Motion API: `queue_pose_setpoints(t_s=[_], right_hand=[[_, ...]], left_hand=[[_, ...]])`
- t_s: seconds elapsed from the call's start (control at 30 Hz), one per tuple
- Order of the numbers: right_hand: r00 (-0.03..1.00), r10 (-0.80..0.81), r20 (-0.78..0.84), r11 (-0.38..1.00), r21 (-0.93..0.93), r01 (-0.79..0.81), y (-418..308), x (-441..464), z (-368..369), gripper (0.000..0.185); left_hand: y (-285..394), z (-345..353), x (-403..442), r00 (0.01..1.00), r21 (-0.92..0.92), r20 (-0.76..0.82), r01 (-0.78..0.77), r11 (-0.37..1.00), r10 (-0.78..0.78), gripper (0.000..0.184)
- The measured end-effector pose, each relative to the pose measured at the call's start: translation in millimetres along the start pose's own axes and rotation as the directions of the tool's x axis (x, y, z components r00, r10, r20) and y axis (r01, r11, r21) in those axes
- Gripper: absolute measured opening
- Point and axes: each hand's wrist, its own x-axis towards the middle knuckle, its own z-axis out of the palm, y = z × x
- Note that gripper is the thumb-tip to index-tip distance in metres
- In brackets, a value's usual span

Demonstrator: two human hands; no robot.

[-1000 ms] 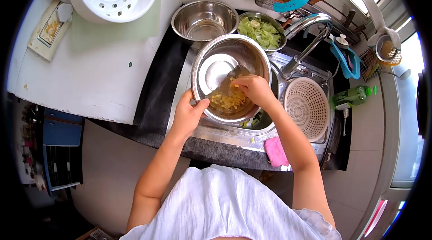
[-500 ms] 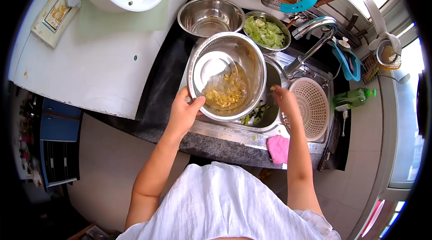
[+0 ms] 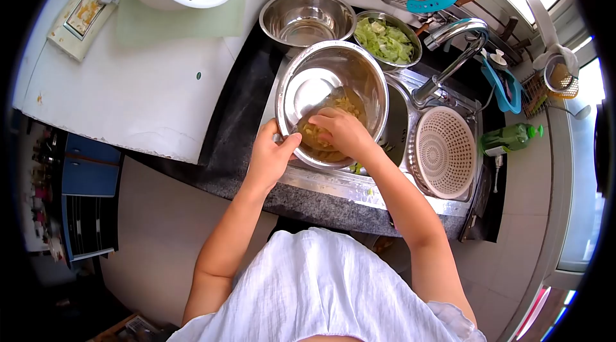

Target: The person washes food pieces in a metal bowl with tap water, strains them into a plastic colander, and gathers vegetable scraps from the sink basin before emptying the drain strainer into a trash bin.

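My left hand (image 3: 273, 151) grips the near-left rim of a stainless steel bowl (image 3: 366, 72), thumb over the edge. The bowl is tilted towards me above the sink (image 3: 399, 108). Cloudy water and small yellowish pieces (image 3: 347, 105) lie in its lower part. My right hand (image 3: 341, 133) reaches down inside the bowl, its bent fingers drawn together among the pieces. What the fingertips hold, if anything, is hidden. Green leafy scraps (image 3: 356, 167) show in the sink under the bowl, mostly covered by it and my right forearm.
Behind stand another steel bowl (image 3: 308, 18) and a bowl of cut lettuce (image 3: 385, 40). The faucet (image 3: 443, 76) arches over the sink's right side. A pale colander (image 3: 446, 153) and a green bottle (image 3: 511, 139) stand right. A white counter (image 3: 141, 98) lies left.
My right hand has moved left from above the sink into the bowl, among the yellowish pieces. My left hand keeps its hold on the rim. My forearm now hides the pink cloth.
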Motion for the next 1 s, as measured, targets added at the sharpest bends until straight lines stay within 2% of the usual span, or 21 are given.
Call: queue_pose_setpoints(t_s=[0.07,0.2,0.23,0.3,0.37,0.43,0.47,0.5,0.53,0.57,0.6,0.63,0.67,0.7,0.73,0.77,0.8,0.83,0.87,0.9,1.0], right_hand=[[0.981,0.079,0.176,0.997,-0.014,-0.077,9.9,4.8,6.7,0.018],[0.981,0.177,0.085,0.967,0.169,-0.189,9.1,7.2,-18.6,0.014],[0.957,0.268,0.114,0.941,0.184,-0.286,5.3,6.5,-32.1,0.016],[0.898,0.412,0.154,0.792,0.426,-0.437,9.2,-2.6,-55.0,0.016],[0.877,0.466,0.117,0.667,0.604,-0.436,15.6,-16.4,-84.4,0.019],[0.807,0.59,-0.04,0.565,0.733,-0.377,36.8,-46.8,-97.3,0.021],[0.734,0.67,-0.112,0.417,0.875,-0.247,55.3,-66.8,-90.6,0.021],[0.736,0.668,-0.112,0.417,0.875,-0.246,71.5,-83.0,-73.6,0.021],[0.663,0.733,-0.152,0.561,0.686,-0.463,86.8,-98.8,-54.7,0.019],[0.592,0.776,-0.218,0.62,0.433,-0.654,92.3,-108.6,-44.9,0.018],[0.591,0.777,-0.219,0.62,0.435,-0.653,86.8,-109.6,-43.4,0.018],[0.664,0.612,-0.43,0.776,0.166,-0.608,82.4,-107.8,-40.5,0.017],[0.733,0.377,-0.566,0.833,-0.139,-0.536,80.5,-102.6,-37.4,0.015],[0.716,0.404,-0.569,0.862,-0.025,-0.506,51.8,-79.8,-49.8,0.014],[0.746,0.342,-0.571,0.914,0.017,-0.406,28.7,-60.6,-56.5,0.016],[0.828,0.17,-0.535,0.966,-0.075,-0.246,13.3,-44.3,-58.5,0.019],[0.896,0.101,-0.432,0.989,-0.05,-0.136,7.7,-33.8,-49.8,0.022],[0.959,0.129,-0.252,0.992,0.034,-0.125,-3.3,-26.0,-39.9,0.021],[0.991,0.036,-0.129,0.999,0.007,-0.035,-9.4,-14.9,-30.9,0.025],[1.0,-0.008,-0.03,1.0,-0.012,0.008,-12.9,-6.3,-22.1,0.03],[0.997,-0.081,0.009,0.996,-0.025,0.081,1.6,7.0,9.8,0.031]], left_hand=[[-2.5,2.7,0.7,1.0,-0.03,-0.001,-0.006,1.0,0.006,0.024],[-3.2,5.9,-0.3,1.0,-0.071,0.0,-0.006,0.997,0.006,0.028],[-4.5,5.3,0.0,1.0,-0.073,-0.002,-0.005,0.997,0.005,0.028],[-7.2,3.5,1.8,1.0,-0.026,-0.01,-0.003,1.0,0.003,0.028],[-7.5,2.5,3.1,1.0,-0.014,-0.024,-0.013,1.0,0.013,0.021],[-7.1,1.6,3.6,0.999,0.001,-0.037,-0.022,1.0,0.022,0.015],[-6.2,1.2,3.6,0.999,0.008,-0.045,-0.026,1.0,0.026,0.015],[-5.6,0.5,4.0,0.998,0.014,-0.053,-0.031,0.999,0.032,0.015],[-5.5,-0.7,4.4,0.998,0.015,-0.054,-0.031,0.999,0.032,0.015],[-5.7,-2.3,4.4,0.999,0.005,-0.041,-0.027,1.0,0.027,0.02],[-5.3,-3.9,5.2,0.999,-0.004,-0.027,-0.023,1.0,0.023,0.026],[-4.8,-5.4,7.4,0.999,-0.002,-0.027,-0.026,1.0,0.026,0.026],[-5.2,-6.2,9.6,0.998,0.031,-0.05,-0.039,0.999,0.04,0.026],[-7.2,-7.2,7.4,0.997,0.068,-0.068,-0.034,0.997,0.039,0.026],[-6.3,-6.8,7.5,0.996,0.095,-0.08,-0.023,0.995,0.031,0.026],[-5.8,-6.2,8.3,0.997,0.101,-0.074,-0.025,0.995,0.032,0.026],[-5.7,-4.8,8.6,0.996,0.076,-0.081,-0.027,0.997,0.033,0.025],[-5.8,-3.1,8.6,0.995,0.049,-0.089,-0.03,0.998,0.034,0.025],[-6.5,-1.9,8.6,0.996,0.047,-0.086,-0.033,0.998,0.037,0.025],[-7.4,-1.9,8.3,0.996,0.047,-0.089,-0.019,0.999,0.023,0.025],[-1.4,0.0,6.2,0.998,0.028,-0.065,-0.012,1.0,0.014,0.024]])
